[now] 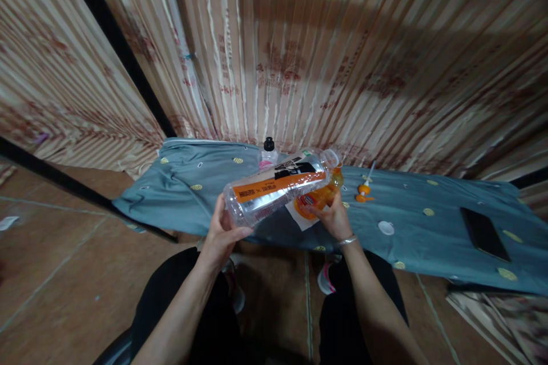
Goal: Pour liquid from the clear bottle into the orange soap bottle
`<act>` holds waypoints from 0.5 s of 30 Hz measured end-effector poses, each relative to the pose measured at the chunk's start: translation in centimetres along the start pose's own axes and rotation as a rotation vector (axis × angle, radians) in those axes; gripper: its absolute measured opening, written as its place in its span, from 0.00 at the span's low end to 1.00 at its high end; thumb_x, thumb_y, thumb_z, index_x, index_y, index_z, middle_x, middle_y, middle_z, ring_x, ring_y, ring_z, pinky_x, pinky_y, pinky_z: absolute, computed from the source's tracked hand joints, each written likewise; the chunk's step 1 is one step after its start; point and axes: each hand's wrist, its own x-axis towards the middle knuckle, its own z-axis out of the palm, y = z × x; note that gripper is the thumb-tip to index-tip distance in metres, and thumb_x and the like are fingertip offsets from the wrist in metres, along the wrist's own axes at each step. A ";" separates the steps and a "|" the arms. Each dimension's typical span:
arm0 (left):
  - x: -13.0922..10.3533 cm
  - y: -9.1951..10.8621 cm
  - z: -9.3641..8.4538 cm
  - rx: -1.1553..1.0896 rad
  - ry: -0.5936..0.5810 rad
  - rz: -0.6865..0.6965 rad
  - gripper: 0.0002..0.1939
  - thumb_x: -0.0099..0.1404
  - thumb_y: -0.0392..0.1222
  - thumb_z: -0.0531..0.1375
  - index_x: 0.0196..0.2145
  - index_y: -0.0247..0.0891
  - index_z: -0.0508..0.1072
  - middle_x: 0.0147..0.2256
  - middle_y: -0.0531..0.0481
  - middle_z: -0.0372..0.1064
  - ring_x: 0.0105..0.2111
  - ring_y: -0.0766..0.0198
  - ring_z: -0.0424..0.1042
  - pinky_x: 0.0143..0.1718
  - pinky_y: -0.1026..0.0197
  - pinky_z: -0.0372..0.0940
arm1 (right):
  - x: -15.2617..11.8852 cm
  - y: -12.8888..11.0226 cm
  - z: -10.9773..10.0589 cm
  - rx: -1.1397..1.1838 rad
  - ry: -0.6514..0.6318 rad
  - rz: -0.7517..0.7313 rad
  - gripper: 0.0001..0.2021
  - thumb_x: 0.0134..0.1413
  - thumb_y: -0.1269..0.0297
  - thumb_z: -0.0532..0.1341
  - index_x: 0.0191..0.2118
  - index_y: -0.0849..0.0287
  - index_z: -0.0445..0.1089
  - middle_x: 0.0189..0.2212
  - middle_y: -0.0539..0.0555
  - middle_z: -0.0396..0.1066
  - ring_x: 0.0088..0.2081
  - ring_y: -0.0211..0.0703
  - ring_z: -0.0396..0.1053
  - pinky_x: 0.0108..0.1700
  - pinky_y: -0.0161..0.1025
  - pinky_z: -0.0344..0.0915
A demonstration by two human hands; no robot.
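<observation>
Head view: tilted clear plastic bottle, left hand fingers gripping its base; right hand fingers gripping amber bottle below its neck; rightward, orange pump top, black smartphone.

Clear orange-labelled bottle, slanted, neck beside tilted orange bottle, both held.

Passage runs between the orange pump top and the dark phone, over what seems a white disc — but the tilted clear bottle blocks the near side of the black-capped bottle.
</observation>
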 end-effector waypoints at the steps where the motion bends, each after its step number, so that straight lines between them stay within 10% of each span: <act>1: -0.1 -0.1 0.0 0.000 0.001 0.002 0.41 0.36 0.38 0.75 0.50 0.45 0.69 0.41 0.48 0.71 0.33 0.59 0.72 0.27 0.64 0.67 | 0.0 -0.1 0.0 0.013 0.001 0.010 0.42 0.37 0.50 0.71 0.58 0.57 0.54 0.46 0.61 0.74 0.45 0.56 0.75 0.46 0.52 0.72; 15: -0.9 -1.3 0.2 0.056 0.006 -0.037 0.49 0.39 0.43 0.75 0.57 0.45 0.59 0.36 0.50 0.70 0.24 0.64 0.69 0.22 0.63 0.65 | 0.1 -0.2 -0.1 0.050 -0.001 0.081 0.41 0.36 0.52 0.72 0.55 0.57 0.55 0.46 0.62 0.74 0.45 0.56 0.75 0.47 0.53 0.72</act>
